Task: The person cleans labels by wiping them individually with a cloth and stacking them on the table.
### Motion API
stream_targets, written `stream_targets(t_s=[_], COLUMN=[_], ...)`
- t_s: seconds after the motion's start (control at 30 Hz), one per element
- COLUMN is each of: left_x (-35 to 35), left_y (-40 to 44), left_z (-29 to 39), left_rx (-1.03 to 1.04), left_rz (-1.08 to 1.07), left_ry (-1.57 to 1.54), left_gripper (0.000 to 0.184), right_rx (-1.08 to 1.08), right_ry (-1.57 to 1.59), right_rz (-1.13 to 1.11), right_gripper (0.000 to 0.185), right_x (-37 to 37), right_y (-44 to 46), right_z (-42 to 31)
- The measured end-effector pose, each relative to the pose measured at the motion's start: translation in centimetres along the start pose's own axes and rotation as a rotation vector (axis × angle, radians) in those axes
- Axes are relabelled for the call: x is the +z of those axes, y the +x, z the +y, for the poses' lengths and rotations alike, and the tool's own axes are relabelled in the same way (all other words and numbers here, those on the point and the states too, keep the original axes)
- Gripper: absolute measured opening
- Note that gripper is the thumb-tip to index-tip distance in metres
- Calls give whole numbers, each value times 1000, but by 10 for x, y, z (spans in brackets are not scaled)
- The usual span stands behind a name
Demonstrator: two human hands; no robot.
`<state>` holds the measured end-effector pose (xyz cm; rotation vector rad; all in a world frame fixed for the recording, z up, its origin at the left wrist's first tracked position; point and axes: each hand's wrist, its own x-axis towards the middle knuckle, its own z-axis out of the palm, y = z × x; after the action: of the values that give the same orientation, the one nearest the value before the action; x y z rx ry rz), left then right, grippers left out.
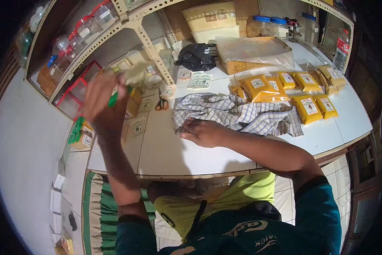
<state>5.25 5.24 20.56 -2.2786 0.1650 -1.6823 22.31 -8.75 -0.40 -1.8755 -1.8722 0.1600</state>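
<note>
My left hand [105, 100] is raised over the left side of the table, in front of the shelf post. Motion smears its fingers; a bit of green shows beside the thumb, and I cannot tell whether it is held. Behind it stand yellow-filled packs with green tops [81, 132]. My right hand [204, 132] rests low on the table, its bent fingers closed on the left edge of a checked cloth [242, 111]. That cloth lies crumpled across the middle. Beyond it are sealed bags of yellow powder [257, 88] with white labels.
Orange-handled scissors [161, 104] and loose labels [138, 126] lie left of the cloth. Toward the back sit a black plastic bag [196, 57], a cardboard box [252, 55] and blue-lidded jars [279, 28]. A perforated metal shelf post [150, 53] rises at the left.
</note>
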Motion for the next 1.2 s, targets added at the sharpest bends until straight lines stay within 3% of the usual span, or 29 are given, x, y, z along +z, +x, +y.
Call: stream_targets(t_s=[0.03,0.1,0.17,0.23,0.3,0.33,0.37,0.4,0.43,0.5,0.6,0.63,0.7,0.77,0.83,0.9,0.97,1.2], left_x=[19,71,128,188,251,262,266,263,259,227,158,135,91,53,30,21,18,16], left_y=[10,15,1,-27,-85,-111,-134,-142,-147,-142,-134,-147,-174,-194,-205,-219,-227,-234], left_z=[-3,-12,-12,-16,-34,-35,-34,-31,-37,-52,-78,-95,-124,-123,-112,-113,-110,-110], left_rx=[26,29,93,289,224,226,153,76,77,-174,-335,-360,-172,-291,-580,-565,-740,-617], left_rz=[69,179,65,-164,-409,-411,-578,-749,-758,-856,-844,-855,-923,-1009,-1189,-1132,-1054,-879], left_ry=[43,-194,-52,91,-269,-273,-345,-417,-423,-474,-431,-398,-192,-127,-91,-119,-211,-140], left_gripper=[14,10,8,10,16,16,19,23,23,24,33,33,37,37,41,37,29,19], right_rx=[3,6,-21,-34,-40,-47,-42,-89,-135,-106,-138,-105,-160,-188,-82,-73,-87,-91], right_ry=[-7,10,-21,-27,-10,9,6,1,5,16,-34,-12,-74,-149,-57,-97,-74,-34], right_rz=[0,-14,-4,6,2,-4,1,44,85,87,26,18,14,26,44,-6,-4,11], right_gripper=[78,78,79,78,77,76,76,74,73,70,64,63,65,66,68,70,71,70], right_x=[-1,0,4,1,-2,-2,-2,0,6,11,17,4,2,6,11,4,6,3], right_y=[-1,-2,0,-3,-4,-5,-4,-3,-4,-4,3,-1,0,-1,-2,0,0,-3], right_z=[0,0,4,2,2,3,6,9,11,13,18,9,8,10,12,8,10,7])
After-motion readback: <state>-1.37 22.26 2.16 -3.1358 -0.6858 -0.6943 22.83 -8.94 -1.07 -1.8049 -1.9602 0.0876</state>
